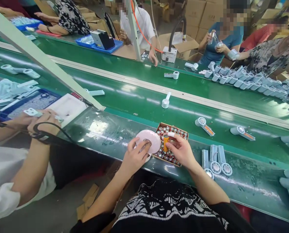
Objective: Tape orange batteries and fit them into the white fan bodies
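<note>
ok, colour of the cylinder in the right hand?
The cylinder is orange; best seen in the head view.

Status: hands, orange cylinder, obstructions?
Left hand on pale roll. Right hand pinching orange cylinder, upright over packed box. Roll overlaps box's left edge in view.

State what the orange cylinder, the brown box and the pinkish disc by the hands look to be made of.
Orange cylinder: probably plastic film outside, judging by its smooth, even colour; the core is hidden.
Brown box: likely cardboard, with thin, matt brown walls.
Pinkish disc: pale and fairly matt; paper or plastic, I cannot tell which.
</note>
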The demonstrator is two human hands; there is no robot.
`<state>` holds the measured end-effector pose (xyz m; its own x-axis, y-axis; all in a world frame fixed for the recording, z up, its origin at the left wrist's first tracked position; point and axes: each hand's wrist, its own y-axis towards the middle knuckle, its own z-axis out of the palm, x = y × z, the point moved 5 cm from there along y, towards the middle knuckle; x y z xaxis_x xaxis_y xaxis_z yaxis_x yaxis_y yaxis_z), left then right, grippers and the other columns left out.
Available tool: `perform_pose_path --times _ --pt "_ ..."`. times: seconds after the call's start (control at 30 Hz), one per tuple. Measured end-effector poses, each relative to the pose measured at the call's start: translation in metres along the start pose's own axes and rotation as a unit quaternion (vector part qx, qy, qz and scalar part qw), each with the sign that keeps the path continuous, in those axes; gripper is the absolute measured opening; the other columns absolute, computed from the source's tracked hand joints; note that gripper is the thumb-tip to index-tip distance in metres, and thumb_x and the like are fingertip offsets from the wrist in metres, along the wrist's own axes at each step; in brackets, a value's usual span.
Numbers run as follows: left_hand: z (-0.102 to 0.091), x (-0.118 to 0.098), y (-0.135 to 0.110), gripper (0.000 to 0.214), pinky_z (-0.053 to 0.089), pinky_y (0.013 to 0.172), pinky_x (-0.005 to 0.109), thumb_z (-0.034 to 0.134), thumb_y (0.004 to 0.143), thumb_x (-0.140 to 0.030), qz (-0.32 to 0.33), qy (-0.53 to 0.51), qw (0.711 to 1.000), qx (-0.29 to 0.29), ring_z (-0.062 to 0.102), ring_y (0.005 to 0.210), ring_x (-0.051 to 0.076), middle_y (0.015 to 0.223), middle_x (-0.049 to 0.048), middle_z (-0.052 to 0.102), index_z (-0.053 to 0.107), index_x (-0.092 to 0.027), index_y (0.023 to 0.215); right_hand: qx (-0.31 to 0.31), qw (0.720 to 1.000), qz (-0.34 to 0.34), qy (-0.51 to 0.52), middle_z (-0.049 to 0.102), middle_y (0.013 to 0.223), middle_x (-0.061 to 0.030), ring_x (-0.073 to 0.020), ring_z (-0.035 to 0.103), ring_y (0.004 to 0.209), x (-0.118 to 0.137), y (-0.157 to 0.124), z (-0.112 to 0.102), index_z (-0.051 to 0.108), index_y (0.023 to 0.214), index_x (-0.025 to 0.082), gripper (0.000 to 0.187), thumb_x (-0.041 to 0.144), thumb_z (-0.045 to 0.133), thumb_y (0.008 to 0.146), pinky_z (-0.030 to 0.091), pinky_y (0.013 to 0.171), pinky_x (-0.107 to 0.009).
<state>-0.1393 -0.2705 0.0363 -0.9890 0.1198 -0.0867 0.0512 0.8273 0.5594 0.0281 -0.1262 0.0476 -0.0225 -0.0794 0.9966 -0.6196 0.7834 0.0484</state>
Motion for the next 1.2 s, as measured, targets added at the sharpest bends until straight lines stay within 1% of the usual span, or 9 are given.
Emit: perform_pose_path --times 0.17,0.3,0.43,0.63,0.8,0.93,1.03,1.1,1.2 --pt "-0.012 -0.005 0.009 0.033 0.048 0.112 0.043 0.068 0.091 -0.005 0.014 0.031 0.999 -0.006 0.052 0.13 0.033 0.119 0.0058 0.077 0.074 -0.017 0.121 0.061 0.978 -0.074 -0.188 0.081 0.12 -0.0087 -0.0259 0.078 0.103 0.025 0.002 0.0 0.076 0.133 0.023 0.036 0.029 0.064 0.099 0.063 0.096 -0.04" --pt "-0.017 -0.011 0.015 0.038 0.049 0.107 0.041 0.069 0.089 -0.002 0.004 0.057 0.998 0.015 0.051 0.13 0.034 0.121 0.0049 0.077 0.074 -0.018 0.124 0.104 0.986 -0.017 -0.132 0.082 0.114 -0.0062 -0.027 0.078 0.108 0.009 0.01 0.001 0.075 0.133 0.024 0.04 0.032 0.071 0.095 0.062 0.104 -0.044" --pt "-0.012 -0.021 0.02 0.025 0.047 0.099 0.044 0.075 0.094 -0.018 -0.036 0.077 0.996 -0.022 0.054 0.117 0.034 0.109 0.0073 0.077 0.074 -0.016 0.12 -0.055 0.99 0.046 0.121 0.081 0.114 -0.0068 -0.029 0.078 0.112 -0.018 0.012 0.006 0.073 0.119 0.025 0.056 0.042 0.094 0.07 0.062 0.107 -0.048" --pt "0.0 -0.055 0.039 0.037 0.04 0.093 0.049 0.08 0.094 -0.052 -0.095 0.048 0.987 -0.123 0.054 0.1 0.033 0.084 0.0082 0.07 0.073 -0.018 0.106 -0.271 0.899 -0.041 0.341 0.075 0.127 -0.0074 -0.0249 0.073 0.123 -0.021 0.001 0.024 0.054 0.12 0.029 0.064 0.041 0.096 0.072 0.06 0.111 -0.049" --pt "0.009 -0.053 0.01 0.028 0.044 0.095 0.049 0.079 0.092 -0.045 -0.002 -0.09 0.996 -0.009 0.059 0.102 0.032 0.096 0.0091 0.073 0.075 -0.022 0.107 -0.342 0.907 -0.109 0.221 0.066 0.145 -0.0103 -0.0258 0.065 0.136 0.021 0.017 -0.078 0.054 0.136 0.029 0.063 0.055 0.082 0.085 0.061 0.111 -0.047" --pt "0.025 0.042 -0.054 0.025 0.05 0.097 0.058 0.072 0.092 -0.048 -0.128 -0.037 0.991 0.005 0.063 0.094 0.032 0.092 0.0054 0.069 0.073 -0.026 0.104 -0.444 0.869 -0.195 0.098 0.051 0.163 -0.0074 -0.0267 0.051 0.152 0.049 -0.036 -0.186 0.046 0.153 0.035 0.065 0.049 0.072 0.095 0.059 0.114 -0.046" --pt "0.034 0.085 -0.079 0.033 0.05 0.098 0.071 0.071 0.09 -0.051 -0.228 -0.009 0.974 0.0 0.063 0.108 0.04 0.1 0.0041 0.067 0.07 -0.034 0.118 -0.475 0.857 -0.183 0.085 0.058 0.157 -0.0075 -0.0295 0.058 0.146 0.035 -0.099 -0.209 0.055 0.145 0.036 0.066 0.039 0.084 0.086 0.062 0.109 -0.049" --pt "0.035 0.063 -0.068 0.049 0.05 0.1 0.07 0.076 0.088 -0.045 -0.2 -0.006 0.979 -0.033 0.062 0.115 0.043 0.112 0.0096 0.067 0.065 -0.029 0.133 -0.495 0.848 -0.16 0.1 0.063 0.151 -0.0079 -0.0289 0.065 0.137 0.017 -0.13 -0.206 0.059 0.138 0.034 0.063 0.035 0.087 0.083 0.064 0.105 -0.048" --pt "0.055 -0.041 -0.014 0.053 0.054 0.094 0.05 0.07 0.098 -0.041 -0.021 -0.127 0.991 0.034 0.067 0.104 0.033 0.113 0.0141 0.07 0.058 -0.019 0.145 -0.521 0.832 -0.147 0.119 0.065 0.149 -0.0075 -0.0268 0.069 0.131 -0.001 -0.145 -0.199 0.059 0.135 0.033 0.061 0.035 0.088 0.081 0.064 0.102 -0.046"
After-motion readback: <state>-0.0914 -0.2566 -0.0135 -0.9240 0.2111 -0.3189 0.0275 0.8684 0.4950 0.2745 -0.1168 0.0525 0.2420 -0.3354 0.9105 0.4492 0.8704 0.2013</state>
